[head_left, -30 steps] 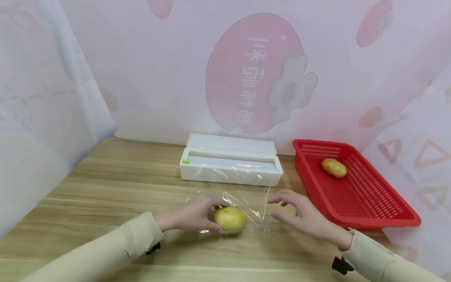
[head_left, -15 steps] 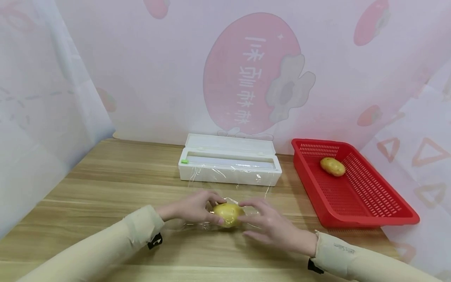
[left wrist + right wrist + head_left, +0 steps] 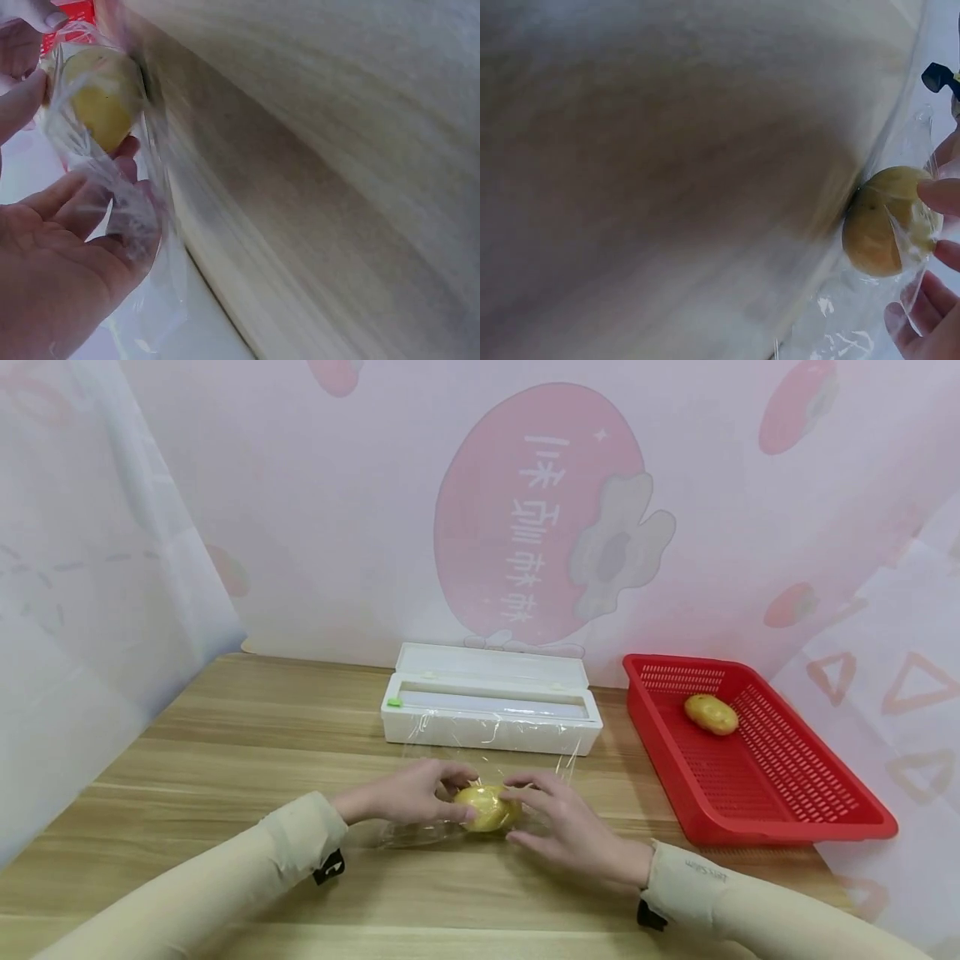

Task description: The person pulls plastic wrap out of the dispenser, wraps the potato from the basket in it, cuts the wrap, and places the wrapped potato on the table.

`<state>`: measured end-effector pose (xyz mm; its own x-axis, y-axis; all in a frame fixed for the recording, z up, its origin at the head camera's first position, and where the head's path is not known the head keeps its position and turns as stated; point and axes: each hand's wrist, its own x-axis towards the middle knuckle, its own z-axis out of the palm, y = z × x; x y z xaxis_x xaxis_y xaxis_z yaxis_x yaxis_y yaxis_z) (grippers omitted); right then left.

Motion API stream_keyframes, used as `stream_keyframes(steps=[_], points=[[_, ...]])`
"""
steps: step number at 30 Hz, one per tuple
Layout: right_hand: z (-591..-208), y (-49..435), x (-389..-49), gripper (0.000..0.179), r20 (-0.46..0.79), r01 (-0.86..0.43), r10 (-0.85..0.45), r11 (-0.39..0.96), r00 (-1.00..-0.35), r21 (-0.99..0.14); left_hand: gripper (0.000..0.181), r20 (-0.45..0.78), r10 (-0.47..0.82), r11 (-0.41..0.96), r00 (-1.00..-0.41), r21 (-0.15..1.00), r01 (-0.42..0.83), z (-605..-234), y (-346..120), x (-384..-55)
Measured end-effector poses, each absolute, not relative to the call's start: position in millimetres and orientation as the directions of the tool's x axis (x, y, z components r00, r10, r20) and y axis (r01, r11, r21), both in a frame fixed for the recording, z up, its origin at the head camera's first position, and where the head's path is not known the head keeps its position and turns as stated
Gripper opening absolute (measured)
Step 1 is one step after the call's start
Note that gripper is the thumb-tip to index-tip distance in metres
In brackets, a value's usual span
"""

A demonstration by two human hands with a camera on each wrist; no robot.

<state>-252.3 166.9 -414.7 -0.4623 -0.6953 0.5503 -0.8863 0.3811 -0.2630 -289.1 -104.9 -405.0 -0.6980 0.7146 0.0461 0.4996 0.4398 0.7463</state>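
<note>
A yellow potato (image 3: 489, 808) lies on the table between both hands, with clear plastic wrap (image 3: 420, 833) around it and shiny creases across its skin. My left hand (image 3: 412, 792) grips the potato's left end, thumb in front and fingers behind. At its right end my right hand (image 3: 566, 822) holds the potato through the wrap, fingertips on top and thumb low in front. In the left wrist view, loose wrap drapes over the fingers below the potato (image 3: 103, 97). The right wrist view shows film folded over the potato (image 3: 881, 225). The underside is hidden.
Behind the hands stands a white wrap dispenser (image 3: 491, 737) with its lid raised and a green slider (image 3: 394, 702) at the left; film hangs over its front. To the right is a red basket (image 3: 675, 777) holding another potato (image 3: 711, 714). A printed cloth backs the wooden table (image 3: 247, 727).
My right hand has come in from the right, bringing the wrap's right side over the potato. The left hand stays at the potato's left end, and the potato has shifted slightly away from me.
</note>
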Motion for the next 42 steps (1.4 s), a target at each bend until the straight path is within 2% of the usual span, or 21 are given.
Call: stream_keyframes(steps=[3, 6, 9, 12, 15, 19, 23, 30, 37, 42], points=[[-417, 166, -255, 0.049, 0.528, -0.858, -0.676, 0.404, -0.514, -0.318, 0.063, 0.124, 0.679, 0.468, -0.724, 0.686, 0.557, -398, -106, -287], [-418, 165, -259, 0.048, 0.516, -0.835, -0.657, 0.427, -0.550, -0.346, 0.064, 0.252, 0.632, 0.512, -0.733, 0.574, 0.639, -388, -107, -283], [-419, 164, -263, 0.048, 0.510, -0.818, -0.639, 0.444, -0.576, -0.367, 0.059, 0.384, 0.613, 0.537, -0.690, 0.438, 0.721, -378, -106, -277], [-419, 163, -266, 0.046, 0.507, -0.803, -0.624, 0.448, -0.595, -0.392, 0.050, 0.474, 0.640, 0.520, -0.605, 0.312, 0.795, -370, -103, -271], [-419, 162, -269, 0.043, 0.502, -0.788, -0.607, 0.454, -0.616, -0.416, 0.047, 0.476, 0.680, 0.513, -0.558, 0.236, 0.826, -368, -99, -263], [-417, 161, -272, 0.040, 0.467, -0.744, -0.581, 0.480, -0.667, -0.465, 0.057, 0.407, 0.695, 0.565, -0.593, 0.201, 0.800, -376, -92, -257], [-415, 159, -273, 0.040, 0.424, -0.702, -0.566, 0.492, -0.707, -0.515, 0.062, 0.378, 0.676, 0.607, -0.632, 0.200, 0.769, -386, -86, -258], [-414, 157, -277, 0.039, 0.403, -0.670, -0.546, 0.487, -0.735, -0.560, 0.065, 0.357, 0.645, 0.631, -0.675, 0.250, 0.735, -393, -81, -265], [-413, 156, -282, 0.035, 0.338, -0.600, -0.531, 0.466, -0.777, -0.650, 0.064, 0.293, 0.633, 0.600, -0.717, 0.399, 0.693, -396, -81, -280], [-409, 156, -286, 0.039, 0.345, -0.612, -0.535, 0.475, -0.771, -0.632, 0.059, 0.248, 0.632, 0.579, -0.734, 0.480, 0.660, -394, -85, -288]])
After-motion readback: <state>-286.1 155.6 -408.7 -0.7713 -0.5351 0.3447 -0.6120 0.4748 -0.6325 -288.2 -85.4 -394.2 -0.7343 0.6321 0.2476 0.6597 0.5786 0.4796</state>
